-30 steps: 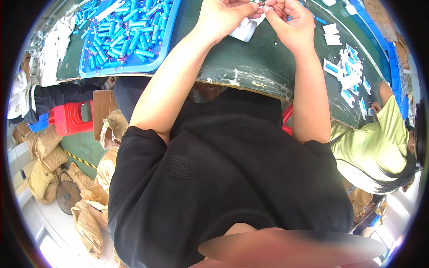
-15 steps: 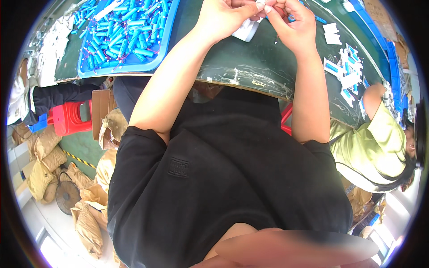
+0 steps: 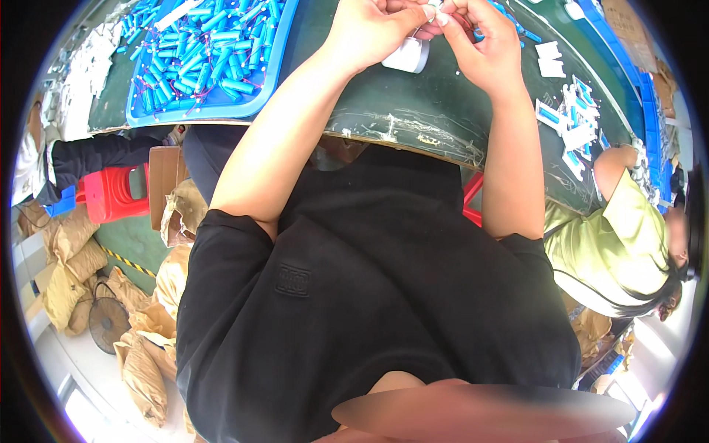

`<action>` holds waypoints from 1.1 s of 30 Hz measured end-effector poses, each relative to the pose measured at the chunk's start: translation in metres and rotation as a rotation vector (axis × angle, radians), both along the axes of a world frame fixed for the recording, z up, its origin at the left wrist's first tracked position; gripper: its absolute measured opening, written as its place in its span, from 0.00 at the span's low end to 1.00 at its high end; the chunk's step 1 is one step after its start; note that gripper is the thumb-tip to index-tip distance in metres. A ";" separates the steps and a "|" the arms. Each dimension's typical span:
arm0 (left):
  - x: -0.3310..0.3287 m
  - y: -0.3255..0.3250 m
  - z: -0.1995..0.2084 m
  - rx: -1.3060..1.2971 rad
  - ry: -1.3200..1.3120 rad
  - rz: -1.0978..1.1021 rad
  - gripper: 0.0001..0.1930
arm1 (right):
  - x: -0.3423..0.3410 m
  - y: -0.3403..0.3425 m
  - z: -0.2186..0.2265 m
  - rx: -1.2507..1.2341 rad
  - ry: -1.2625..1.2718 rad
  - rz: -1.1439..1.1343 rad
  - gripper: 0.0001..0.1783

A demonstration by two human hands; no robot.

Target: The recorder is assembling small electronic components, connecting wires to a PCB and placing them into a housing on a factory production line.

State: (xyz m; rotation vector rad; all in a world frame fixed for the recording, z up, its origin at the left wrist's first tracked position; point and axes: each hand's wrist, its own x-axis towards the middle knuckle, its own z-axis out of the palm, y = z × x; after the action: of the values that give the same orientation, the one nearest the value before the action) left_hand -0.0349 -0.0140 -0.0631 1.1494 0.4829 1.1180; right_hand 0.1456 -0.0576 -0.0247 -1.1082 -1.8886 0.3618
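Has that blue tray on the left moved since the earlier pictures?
No, the blue tray keeps its place along the green table's near edge.

A tiny white piece [image 3: 437, 9], mostly hidden, is pinched at the fingertips of both hands [image 3: 367, 35]. Just beside it shows a rounded white part [image 3: 407, 57].

1 wide fisheye head view looks steeply down from close above the black T-shirt [image 3: 384, 258], picture upright, with the left hand [image 3: 365, 35] and right hand [image 3: 489, 44] at its top edge, over the green worktable [image 3: 406, 96].
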 end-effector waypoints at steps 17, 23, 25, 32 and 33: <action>0.003 -0.005 0.004 0.039 0.089 0.075 0.04 | -0.006 0.011 -0.009 0.468 0.177 0.079 0.06; -0.003 -0.006 0.005 0.138 0.175 0.227 0.06 | -0.002 0.000 0.003 0.329 -0.112 -0.019 0.05; -0.001 -0.006 0.005 0.177 0.268 0.228 0.08 | 0.000 -0.003 0.007 0.371 -0.142 -0.034 0.05; 0.000 -0.013 0.013 0.093 0.325 0.171 0.05 | -0.007 0.000 -0.017 0.224 -0.107 -0.162 0.06; 0.001 -0.011 0.012 0.099 0.320 0.175 0.05 | -0.009 -0.001 -0.016 0.170 -0.061 -0.186 0.06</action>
State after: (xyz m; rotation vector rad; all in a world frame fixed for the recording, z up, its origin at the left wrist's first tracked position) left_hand -0.0341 -0.0251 -0.0509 1.4024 0.7957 1.1215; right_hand 0.1367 -0.0587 -0.0411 -1.1788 -1.8139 0.0620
